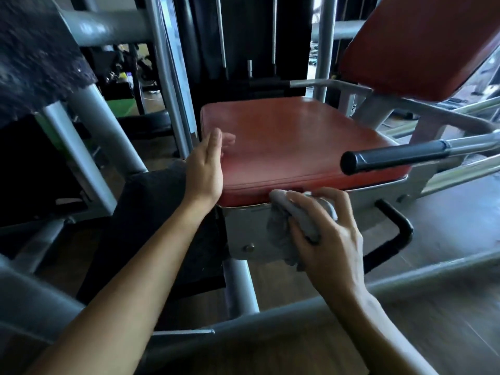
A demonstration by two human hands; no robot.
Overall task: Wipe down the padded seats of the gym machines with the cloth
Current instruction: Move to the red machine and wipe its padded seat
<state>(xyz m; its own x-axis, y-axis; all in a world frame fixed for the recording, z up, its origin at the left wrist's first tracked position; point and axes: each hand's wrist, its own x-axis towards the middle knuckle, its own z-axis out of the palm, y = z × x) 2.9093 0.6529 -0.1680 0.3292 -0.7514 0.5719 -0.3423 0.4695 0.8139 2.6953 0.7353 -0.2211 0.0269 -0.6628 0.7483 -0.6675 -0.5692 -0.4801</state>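
A red padded seat (292, 139) of a gym machine fills the middle of the view, with a red backrest (416, 41) tilted up at the right. My right hand (327, 234) grips a bunched grey cloth (284, 226) against the seat's front edge and the grey metal plate below it. My left hand (205, 166) rests with straight fingers on the seat's left edge, its thumb over the top surface.
A black-gripped handle bar (392, 156) juts over the seat's right front corner. A black bent lever (397, 234) sticks out below the seat. Grey frame tubes (270, 318) cross in front and at the left. The weight stack (243, 36) stands behind.
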